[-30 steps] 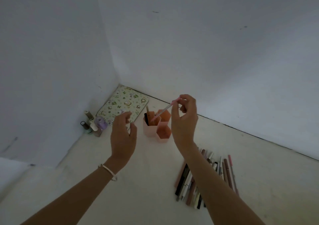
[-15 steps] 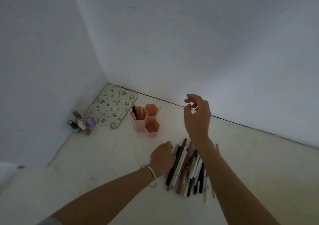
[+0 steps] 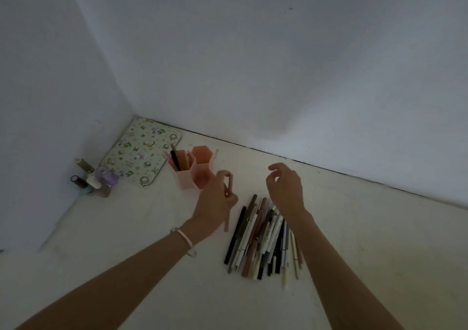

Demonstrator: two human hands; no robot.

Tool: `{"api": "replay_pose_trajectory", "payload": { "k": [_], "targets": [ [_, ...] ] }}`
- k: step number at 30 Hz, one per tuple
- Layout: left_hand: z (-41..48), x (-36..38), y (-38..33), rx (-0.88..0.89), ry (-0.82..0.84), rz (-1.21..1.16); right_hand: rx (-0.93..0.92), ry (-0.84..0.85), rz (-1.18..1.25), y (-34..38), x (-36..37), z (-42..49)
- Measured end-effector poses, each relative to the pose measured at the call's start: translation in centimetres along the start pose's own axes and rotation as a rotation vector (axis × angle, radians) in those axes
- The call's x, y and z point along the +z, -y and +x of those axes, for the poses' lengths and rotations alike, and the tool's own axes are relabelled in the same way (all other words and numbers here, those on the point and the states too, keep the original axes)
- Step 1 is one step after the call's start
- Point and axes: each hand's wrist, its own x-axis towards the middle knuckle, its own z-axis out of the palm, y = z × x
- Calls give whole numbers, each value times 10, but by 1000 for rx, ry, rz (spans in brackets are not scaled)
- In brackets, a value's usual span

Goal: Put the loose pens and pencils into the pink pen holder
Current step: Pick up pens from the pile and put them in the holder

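- Left hand (image 3: 215, 200) grips a pink pen (image 3: 228, 202), just beside the pink pen holder (image 3: 192, 171).
- Right hand (image 3: 285, 189) hovers empty, fingers loosely curled, over the pen pile (image 3: 260, 238).

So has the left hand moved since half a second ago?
Yes. The left hand has lifted off the pen pile, now gripping a pinkish pen, and sits closer to the pink pen holder.
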Motion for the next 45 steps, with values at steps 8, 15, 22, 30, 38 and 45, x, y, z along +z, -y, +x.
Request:
{"api": "replay_pose_trajectory", "payload": {
  "k": [8,15,22,30,38,45],
  "targets": [
    [-15,-81,-15,187,-284,-293,-14,320,-574,-1,55,-3],
    [-11,-119,2,267,-651,-340,171,248,-141,10,44,25],
    [27,-123,19,281,-784,-348,170,-85,623,80,-13,48],
    [28,-102,50,392,-672,248,0,-235,732,130,12,14],
    [-6,-105,65,148,-759,-32,-400,-171,416,138,64,-18],
    [-40,-50,58,71,-406,-2,-459,-149,267,117,60,-21]
  ]
}}
